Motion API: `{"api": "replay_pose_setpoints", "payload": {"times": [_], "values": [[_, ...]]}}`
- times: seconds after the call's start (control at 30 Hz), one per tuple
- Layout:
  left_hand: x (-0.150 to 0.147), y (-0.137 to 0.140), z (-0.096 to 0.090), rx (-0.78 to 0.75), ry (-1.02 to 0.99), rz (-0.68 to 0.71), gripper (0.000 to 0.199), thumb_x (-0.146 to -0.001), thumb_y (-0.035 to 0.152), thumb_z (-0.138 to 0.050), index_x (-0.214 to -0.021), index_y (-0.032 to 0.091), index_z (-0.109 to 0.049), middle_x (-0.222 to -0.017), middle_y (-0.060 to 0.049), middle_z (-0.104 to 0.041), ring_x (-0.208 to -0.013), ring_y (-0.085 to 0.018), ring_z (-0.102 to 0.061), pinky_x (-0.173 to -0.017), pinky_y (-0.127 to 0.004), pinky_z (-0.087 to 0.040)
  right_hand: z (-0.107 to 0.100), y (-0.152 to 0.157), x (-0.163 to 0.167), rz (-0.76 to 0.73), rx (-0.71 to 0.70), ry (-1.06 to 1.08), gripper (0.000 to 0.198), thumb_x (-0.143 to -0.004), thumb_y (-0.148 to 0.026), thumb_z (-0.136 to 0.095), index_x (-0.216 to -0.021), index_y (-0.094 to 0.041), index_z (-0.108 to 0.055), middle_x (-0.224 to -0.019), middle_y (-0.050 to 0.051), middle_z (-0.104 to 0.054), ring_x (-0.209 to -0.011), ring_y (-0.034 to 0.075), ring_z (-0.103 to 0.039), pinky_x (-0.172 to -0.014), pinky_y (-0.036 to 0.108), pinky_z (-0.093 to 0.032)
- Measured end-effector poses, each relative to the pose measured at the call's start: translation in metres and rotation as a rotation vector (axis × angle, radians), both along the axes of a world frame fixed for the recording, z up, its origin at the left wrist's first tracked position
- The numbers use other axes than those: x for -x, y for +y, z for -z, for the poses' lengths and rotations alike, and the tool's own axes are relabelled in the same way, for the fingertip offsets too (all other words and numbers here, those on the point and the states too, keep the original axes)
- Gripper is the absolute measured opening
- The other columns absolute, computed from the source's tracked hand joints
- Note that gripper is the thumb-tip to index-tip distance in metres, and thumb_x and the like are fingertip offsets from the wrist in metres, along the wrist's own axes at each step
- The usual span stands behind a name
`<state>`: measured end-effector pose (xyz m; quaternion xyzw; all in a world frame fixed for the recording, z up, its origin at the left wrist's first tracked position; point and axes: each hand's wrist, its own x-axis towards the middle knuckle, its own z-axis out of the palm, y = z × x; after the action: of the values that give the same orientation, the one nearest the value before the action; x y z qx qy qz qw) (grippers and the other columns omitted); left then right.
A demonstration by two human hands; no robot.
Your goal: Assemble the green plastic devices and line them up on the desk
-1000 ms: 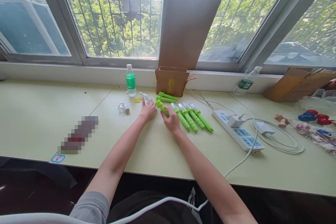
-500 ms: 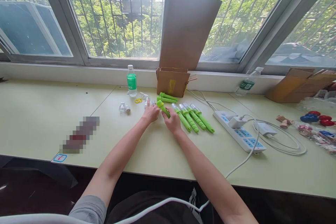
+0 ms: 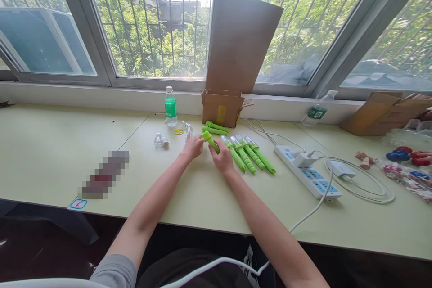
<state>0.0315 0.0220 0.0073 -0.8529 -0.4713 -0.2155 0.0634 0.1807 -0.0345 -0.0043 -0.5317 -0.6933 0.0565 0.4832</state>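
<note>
Hands counted: two, bare, near the middle of the frame. Right hand (image 3: 222, 156) grips one green stick (image 3: 209, 138) by its shaft. Left hand (image 3: 194, 147) has its fingers bent close to that stick's head; whether they pinch anything, I cannot tell from where I stand.

Held stick: bright green, flared head with a raised collar, slimmer shaft, tilted with its head toward the upper left; no clear cap is visible on it.

Nearest the bottom edge, one white cable (image 3: 216, 264) crosses the frame. Above it lies the pale table (image 3: 50, 153), with one blue-edged sticker (image 3: 78, 204) at lower left. Right of centre, one white power strip (image 3: 307, 173) with a charger (image 3: 304, 160) plugged in.

Between strip and hands, four capped sticks (image 3: 252, 156) lie side by side, green, each with a clear top; ridges show on some shafts. Farther back, centre, two more green sticks (image 3: 216, 128) lie together before the box. Total green sticks: seven.

Left of the hands, two clear parts (image 3: 158, 140) stand apart from a small clear cluster (image 3: 187, 127), its count not readable. Yellow rings (image 3: 178, 132), apparently two, lie beside it.

Along the rear: green-labelled bottles, two (image 3: 171, 108); cardboard boxes, two (image 3: 221, 110). Behind, barred windows (image 3: 162, 31) fill the top.
</note>
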Motion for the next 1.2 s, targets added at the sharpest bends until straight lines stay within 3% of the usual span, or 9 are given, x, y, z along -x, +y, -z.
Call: {"api": "replay_pose_setpoints", "payload": {"times": [0.13,0.27,0.4,0.7,0.87,1.03,1.2], "values": [[0.019,0.002,0.000,-0.067,-0.212,-0.006,0.030,-0.083,0.009,-0.042,-0.103,0.022,-0.061,-0.108,-0.007,-0.061,-0.098,-0.021,-0.059,-0.102,-0.045,-0.034,-0.001,0.000,-0.001,0.012,0.011,-0.001,0.037,-0.087,-0.042,-0.046,-0.113,-0.019,-0.059,-0.105,0.010,-0.066,-0.093,0.025,-0.061,-0.078,0.036,-0.048],[0.038,0.000,-0.003,-0.060,-0.411,-0.017,0.021,-0.087,0.016,-0.044,-0.098,0.021,-0.061,-0.106,-0.007,-0.059,-0.087,-0.019,-0.061,-0.083,-0.035,-0.046,0.001,0.001,-0.002,0.024,0.022,-0.004,0.037,-0.087,-0.042,-0.046,-0.113,-0.018,-0.059,-0.105,0.010,-0.066,-0.093,0.025,-0.061,-0.079,0.036,-0.047],[0.050,-0.003,-0.007,-0.129,-0.593,-0.067,0.023,-0.092,0.025,-0.039,-0.104,0.020,-0.058,-0.103,-0.009,-0.057,-0.077,-0.017,-0.060,-0.069,-0.030,-0.048,0.002,0.002,-0.002,0.021,0.020,-0.001,0.038,-0.086,-0.042,-0.046,-0.113,-0.018,-0.059,-0.105,0.010,-0.066,-0.091,0.025,-0.061,-0.079,0.036,-0.047],[0.062,0.000,-0.006,-0.271,-0.708,-0.182,0.031,-0.094,0.038,-0.034,-0.104,0.018,-0.056,-0.098,-0.010,-0.056,-0.073,-0.016,-0.058,-0.063,-0.028,-0.044,0.003,0.003,-0.002,0.024,0.021,-0.012,0.038,-0.086,-0.043,-0.046,-0.112,-0.018,-0.059,-0.103,0.010,-0.066,-0.089,0.025,-0.061,-0.078,0.037,-0.047],[0.059,-0.002,-0.005,-0.273,-0.734,-0.180,0.035,-0.095,0.041,-0.032,-0.100,0.018,-0.057,-0.096,-0.009,-0.056,-0.070,-0.015,-0.056,-0.061,-0.028,-0.043,0.003,0.003,-0.002,0.024,0.030,-0.017,0.037,-0.086,-0.041,-0.047,-0.112,-0.019,-0.060,-0.103,0.010,-0.067,-0.089,0.025,-0.062,-0.079,0.037,-0.047],[0.055,-0.002,-0.005,-0.273,-0.815,-0.156,0.034,-0.095,0.040,-0.032,-0.097,0.018,-0.058,-0.094,-0.009,-0.057,-0.079,-0.017,-0.057,-0.070,-0.030,-0.045,0.003,0.003,-0.002,0.017,0.054,-0.032,0.037,-0.084,-0.039,-0.049,-0.113,-0.018,-0.060,-0.106,0.010,-0.067,-0.091,0.026,-0.062,-0.080,0.038,-0.048],[0.051,-0.001,-0.004,-0.193,-0.948,-0.180,0.032,-0.094,0.039,-0.034,-0.094,0.018,-0.058,-0.094,-0.008,-0.060,-0.072,-0.014,-0.058,-0.068,-0.028,-0.046,0.004,0.002,-0.001,0.003,0.084,-0.072,0.036,-0.082,-0.037,-0.053,-0.112,-0.019,-0.062,-0.106,0.009,-0.067,-0.092,0.025,-0.063,-0.080,0.037,-0.049]]}}
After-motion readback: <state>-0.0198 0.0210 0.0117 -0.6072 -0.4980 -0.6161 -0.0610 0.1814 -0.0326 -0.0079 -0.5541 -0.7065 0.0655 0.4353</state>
